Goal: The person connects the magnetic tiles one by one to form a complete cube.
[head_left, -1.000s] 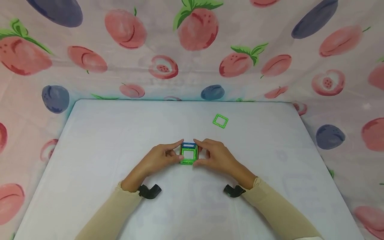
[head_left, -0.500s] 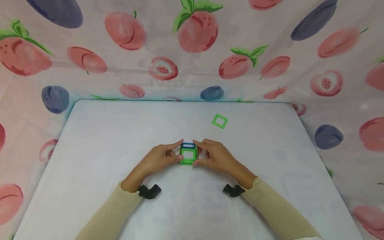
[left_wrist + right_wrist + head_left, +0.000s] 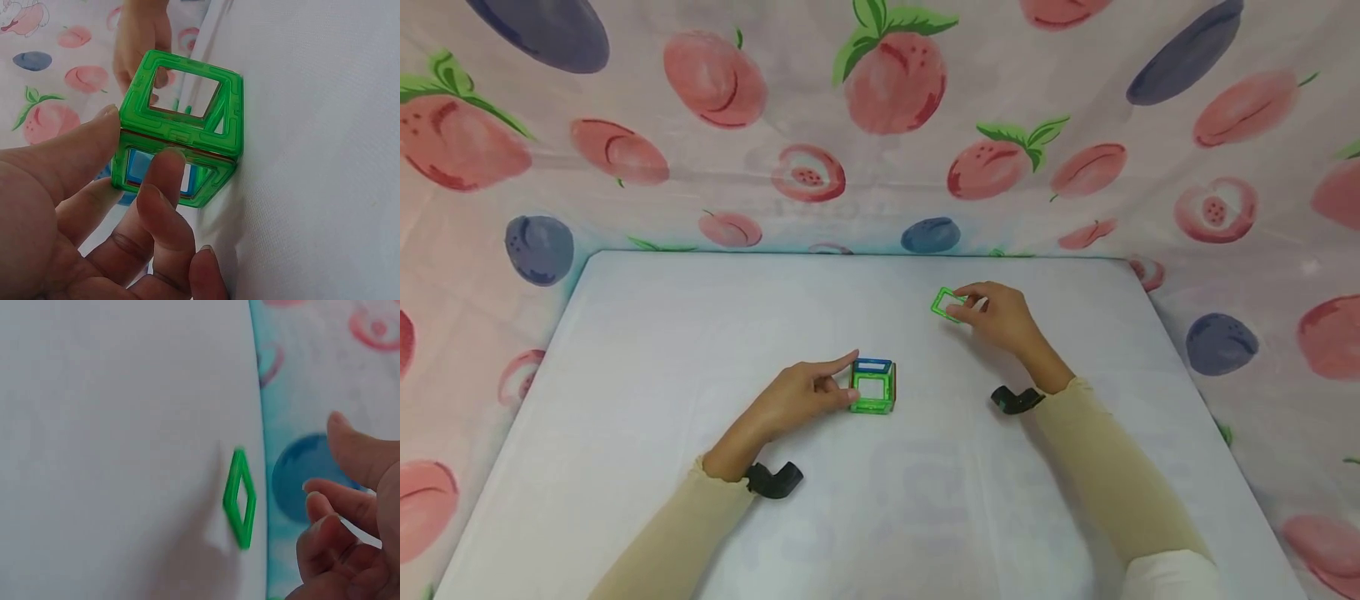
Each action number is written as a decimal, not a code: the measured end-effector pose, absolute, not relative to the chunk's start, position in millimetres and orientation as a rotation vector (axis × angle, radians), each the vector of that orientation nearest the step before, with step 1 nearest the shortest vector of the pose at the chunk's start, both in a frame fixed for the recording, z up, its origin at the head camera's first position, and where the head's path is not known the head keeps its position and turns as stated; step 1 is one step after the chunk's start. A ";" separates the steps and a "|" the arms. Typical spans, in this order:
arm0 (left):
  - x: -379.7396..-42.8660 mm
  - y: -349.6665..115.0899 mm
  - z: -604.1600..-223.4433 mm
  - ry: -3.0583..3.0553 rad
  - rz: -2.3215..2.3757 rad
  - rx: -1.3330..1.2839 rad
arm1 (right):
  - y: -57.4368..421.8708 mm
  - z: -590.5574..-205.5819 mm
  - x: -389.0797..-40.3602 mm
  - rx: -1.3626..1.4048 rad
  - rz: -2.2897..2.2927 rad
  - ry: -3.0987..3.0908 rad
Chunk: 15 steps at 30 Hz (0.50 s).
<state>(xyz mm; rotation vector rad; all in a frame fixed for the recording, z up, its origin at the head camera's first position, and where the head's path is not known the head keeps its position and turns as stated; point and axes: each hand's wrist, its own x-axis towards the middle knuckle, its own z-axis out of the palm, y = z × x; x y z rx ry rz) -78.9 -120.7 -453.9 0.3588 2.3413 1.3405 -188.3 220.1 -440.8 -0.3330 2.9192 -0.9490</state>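
Observation:
A small cube of magnetic tiles (image 3: 874, 407) stands on the white table, with green sides, a blue tile at the back and a reddish edge on the right. My left hand (image 3: 797, 396) holds its left side with thumb and fingers; the left wrist view shows the fingertips on the green frames (image 3: 181, 135). Farther back and to the right, a loose green square magnetic tile (image 3: 937, 302) lies flat. My right hand (image 3: 1000, 315) is over its right part in the head view. The right wrist view shows thumb and fingers spread, apart from the tile (image 3: 230, 500).
The white tabletop (image 3: 700, 308) ends at a fruit-printed cloth (image 3: 715, 167) hanging behind and beside it. A black bent piece sits at each wrist, one by the left sleeve (image 3: 775, 481) and one by the right sleeve (image 3: 1017, 401).
My right hand has left the cube's right side and moved back and to the right, to the loose green tile. My left hand and the cube stay in place.

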 end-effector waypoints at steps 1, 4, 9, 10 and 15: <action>-79.2 -120.8 -454.4 2.340 1.342 0.361 | 224.3 -442.2 -195.7 -0.289 -0.946 2.893; -79.8 -121.0 -455.4 2.345 1.340 0.353 | 233.0 -447.8 -213.9 -0.206 -0.947 2.817; -79.3 -121.3 -456.6 2.345 1.335 0.349 | 237.9 -461.8 -230.4 -0.128 -0.935 2.749; -79.1 -121.3 -456.6 2.345 1.334 0.347 | 238.0 -464.5 -232.2 -0.128 -0.928 2.757; -79.6 -121.0 -456.3 2.345 1.340 0.356 | 233.8 -470.2 -236.0 -0.168 -0.871 2.855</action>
